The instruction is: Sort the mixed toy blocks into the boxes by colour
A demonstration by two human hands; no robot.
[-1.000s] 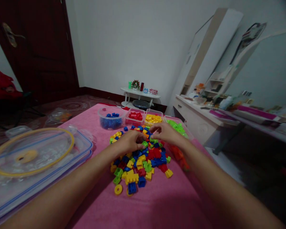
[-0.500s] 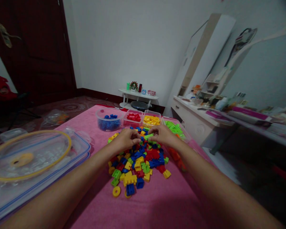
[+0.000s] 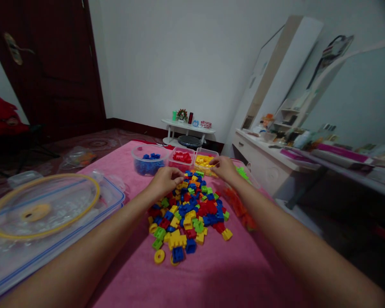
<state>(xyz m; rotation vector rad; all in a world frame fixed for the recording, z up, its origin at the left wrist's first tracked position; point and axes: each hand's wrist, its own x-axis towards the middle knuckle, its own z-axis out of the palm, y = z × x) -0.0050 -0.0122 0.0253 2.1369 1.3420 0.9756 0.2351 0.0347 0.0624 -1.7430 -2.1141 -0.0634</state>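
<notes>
My left hand (image 3: 166, 182) is above the far left side of a pile of toy building bricks (image 3: 189, 209), fingers curled and thumb drawn in; anything between the fingertips is hidden. The bricks are yellow, blue, red and green, heaped loosely on a pink cloth (image 3: 231, 269). Over the right edge of the clear tub of yellow bricks (image 3: 203, 160), my right hand (image 3: 226, 168) is bent with its fingertips pointing left. What it holds, if anything, cannot be made out. Partly behind that hand and forearm are light green bricks (image 3: 243, 173) in another tub.
A round tub of blue bricks (image 3: 148, 166) and a tub of red bricks (image 3: 181, 158) stand behind the pile. Orange pieces (image 3: 240, 207) lie at the right edge. Clear zip bags and a yellow-rimmed round lid (image 3: 98, 188) occupy the left. A dresser (image 3: 259, 154) stands at right.
My right hand has moved up and right from the pile to the yellow tub; the green brick at its fingertips no longer shows. My left hand has shifted slightly left and away from me.
</notes>
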